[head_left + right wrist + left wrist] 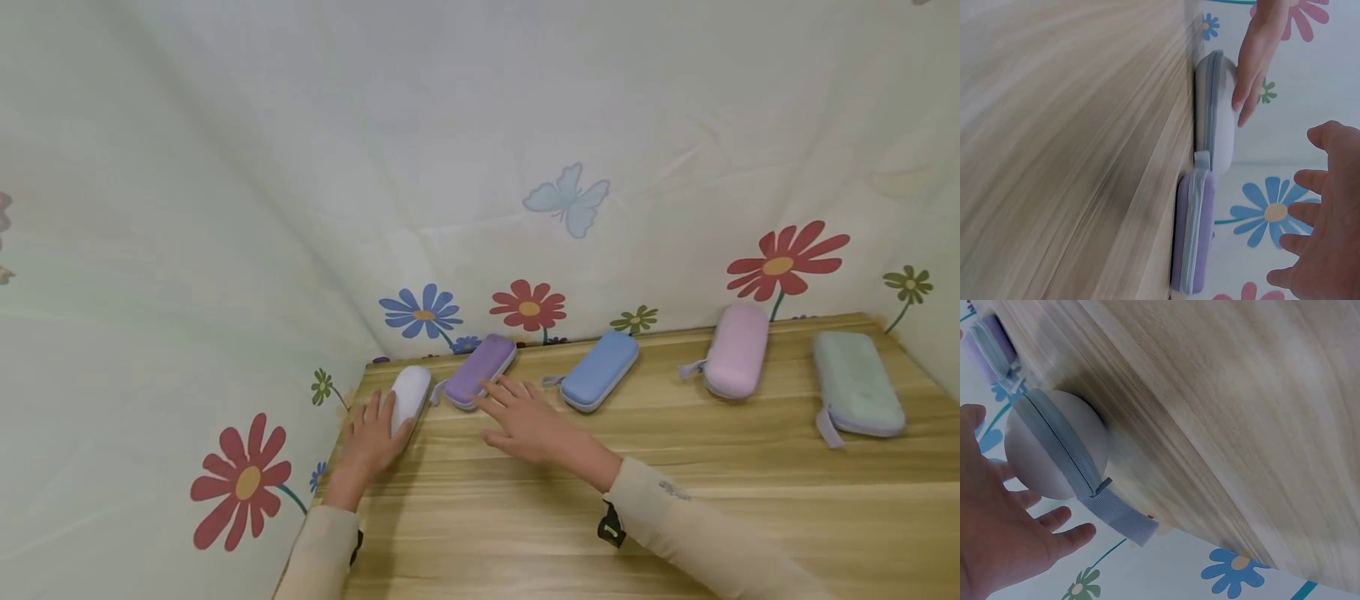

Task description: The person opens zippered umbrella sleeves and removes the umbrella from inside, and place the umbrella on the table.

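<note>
At the far left, a red flower (243, 483) is printed on the pale backdrop (225, 275) beside the table (480, 533). Next comes the left hand (369, 437), fingers spread and loosely bent beside and over the white case (412, 392), which lies near the table's far left corner; the hand has no grasp on it, and whether the fingertips touch it I cannot tell. The left wrist view shows the case's grey zip and a grey strap (1119, 515) at its end. Just right of it lies the purple case (482, 367), slanted, its near end by the right hand (528, 425). That hand is released, its fingers extended and parted, above the table and apart from the purple case in the right wrist view. Farther right are the blue case (600, 371), also slanted, the pink case (738, 350) close to the back edge, and the green case (858, 383) near the right side.
</note>
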Action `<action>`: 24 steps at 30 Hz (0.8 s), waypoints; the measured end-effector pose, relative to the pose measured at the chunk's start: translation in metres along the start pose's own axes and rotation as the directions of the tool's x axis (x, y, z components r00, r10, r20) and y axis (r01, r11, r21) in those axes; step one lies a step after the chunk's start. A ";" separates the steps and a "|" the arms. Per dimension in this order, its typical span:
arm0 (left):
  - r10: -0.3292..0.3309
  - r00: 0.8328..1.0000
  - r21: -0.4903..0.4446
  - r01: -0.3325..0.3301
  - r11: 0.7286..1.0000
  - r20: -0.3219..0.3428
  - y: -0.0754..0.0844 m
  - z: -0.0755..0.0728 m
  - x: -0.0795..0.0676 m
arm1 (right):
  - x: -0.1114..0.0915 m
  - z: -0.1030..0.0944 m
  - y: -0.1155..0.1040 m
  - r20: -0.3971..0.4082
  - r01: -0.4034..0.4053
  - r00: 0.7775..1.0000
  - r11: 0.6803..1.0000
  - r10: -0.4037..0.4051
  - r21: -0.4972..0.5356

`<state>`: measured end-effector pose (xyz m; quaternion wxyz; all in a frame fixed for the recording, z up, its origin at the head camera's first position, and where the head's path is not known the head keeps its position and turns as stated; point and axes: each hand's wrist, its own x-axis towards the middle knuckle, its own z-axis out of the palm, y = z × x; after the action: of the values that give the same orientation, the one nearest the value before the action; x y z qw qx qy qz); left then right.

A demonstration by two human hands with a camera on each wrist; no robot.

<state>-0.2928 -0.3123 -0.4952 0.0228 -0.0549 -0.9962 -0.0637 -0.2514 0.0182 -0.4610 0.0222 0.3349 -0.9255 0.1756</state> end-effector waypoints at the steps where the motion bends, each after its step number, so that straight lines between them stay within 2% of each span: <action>1: -0.004 1.000 -0.006 0.004 1.000 0.005 0.000 0.000 0.002 | 0.001 0.001 -0.003 0.003 0.003 1.000 1.000 -0.003 0.010; 13: -0.067 0.991 -0.060 0.075 0.995 0.118 -0.007 0.000 0.024 | 0.012 0.014 -0.024 0.033 0.000 0.999 0.997 -0.003 0.075; 20: -0.069 0.988 -0.071 0.079 0.994 0.136 -0.005 -0.002 0.030 | 0.013 0.018 -0.023 0.028 -0.001 1.000 0.997 -0.001 0.073; 24: -0.055 0.989 -0.097 0.069 0.993 0.137 -0.007 -0.004 0.027 | 0.013 0.018 -0.022 0.033 -0.006 0.999 0.997 0.004 0.071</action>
<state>-0.3200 -0.3172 -0.4904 -0.0490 -0.0291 -0.9922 -0.1113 -0.2464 -0.0113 -0.4694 -0.0051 0.3360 -0.9198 0.2028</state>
